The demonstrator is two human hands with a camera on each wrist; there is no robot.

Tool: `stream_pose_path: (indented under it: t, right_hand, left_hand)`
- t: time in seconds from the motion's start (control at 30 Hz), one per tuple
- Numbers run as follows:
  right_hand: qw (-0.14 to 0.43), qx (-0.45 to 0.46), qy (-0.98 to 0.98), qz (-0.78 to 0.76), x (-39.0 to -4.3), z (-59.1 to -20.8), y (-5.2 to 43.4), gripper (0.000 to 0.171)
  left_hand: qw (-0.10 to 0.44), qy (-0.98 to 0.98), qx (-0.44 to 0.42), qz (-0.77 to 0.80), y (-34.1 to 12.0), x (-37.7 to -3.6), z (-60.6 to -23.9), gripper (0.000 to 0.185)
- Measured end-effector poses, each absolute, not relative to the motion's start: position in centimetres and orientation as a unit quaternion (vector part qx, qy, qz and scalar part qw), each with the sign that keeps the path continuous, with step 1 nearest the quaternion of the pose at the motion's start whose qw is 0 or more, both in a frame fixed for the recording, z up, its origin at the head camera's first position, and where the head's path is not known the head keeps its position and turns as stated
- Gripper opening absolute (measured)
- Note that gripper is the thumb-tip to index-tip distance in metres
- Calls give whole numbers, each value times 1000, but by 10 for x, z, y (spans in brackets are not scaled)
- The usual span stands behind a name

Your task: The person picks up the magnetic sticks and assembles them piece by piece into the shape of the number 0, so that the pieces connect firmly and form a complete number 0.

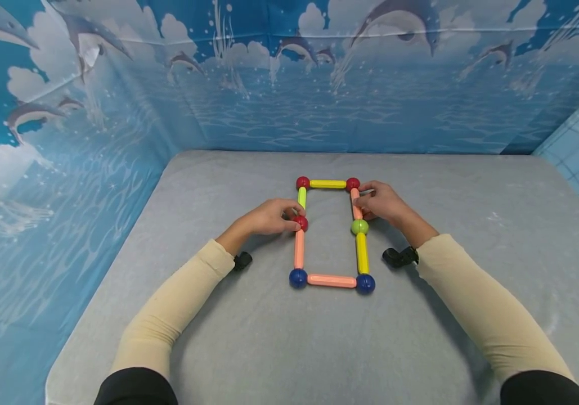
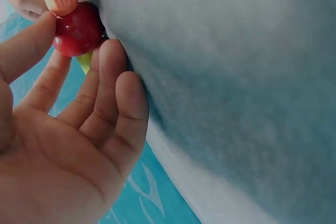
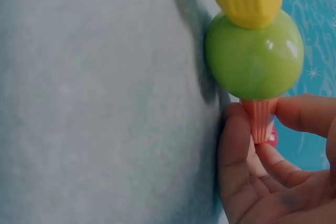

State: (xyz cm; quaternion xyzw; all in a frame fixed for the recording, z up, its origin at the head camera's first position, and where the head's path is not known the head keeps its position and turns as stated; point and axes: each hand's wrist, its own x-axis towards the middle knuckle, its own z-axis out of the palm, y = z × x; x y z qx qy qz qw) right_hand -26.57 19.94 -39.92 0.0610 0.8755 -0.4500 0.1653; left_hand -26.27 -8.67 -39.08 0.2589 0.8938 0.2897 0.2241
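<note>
left hand (image 1: 269,217) pinching red ball (image 1: 301,223), right hand (image 1: 382,202) gripping orange rod (image 1: 355,205)

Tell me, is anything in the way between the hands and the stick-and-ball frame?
No. The left hand already pinches the red ball on the frame's left side, and the right hand pinches the orange stick above the green ball. Nothing lies between them.

Both arms reached forward in cream sleeves, forearms angled inward. Left hand (image 1: 271,217) lay palm inward, thumb and fingertips (image 2: 110,56) closed in a pinch. Right hand (image 1: 382,201) sat opposite, well apart, thumb and fingers (image 3: 233,150) curled in a pinch.
</note>
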Motion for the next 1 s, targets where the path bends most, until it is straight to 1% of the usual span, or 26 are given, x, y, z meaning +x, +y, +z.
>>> stream_pose_path:
  t: [0.5,0.77,1.0]
  right_hand:
    - [160,69,869,-464,-268,-396,196,55]
    - [130,75,868,-473,-280,-392,201,56]
    - [110,84,890,-436,-286,-397,200,50]
  left_hand:
    - [221,894,252,297,-86,-267,-391,33]
    - [223,893,252,298,-80,-284,-384,33]
    - [240,891,242,301,-74,-294,-385,34]
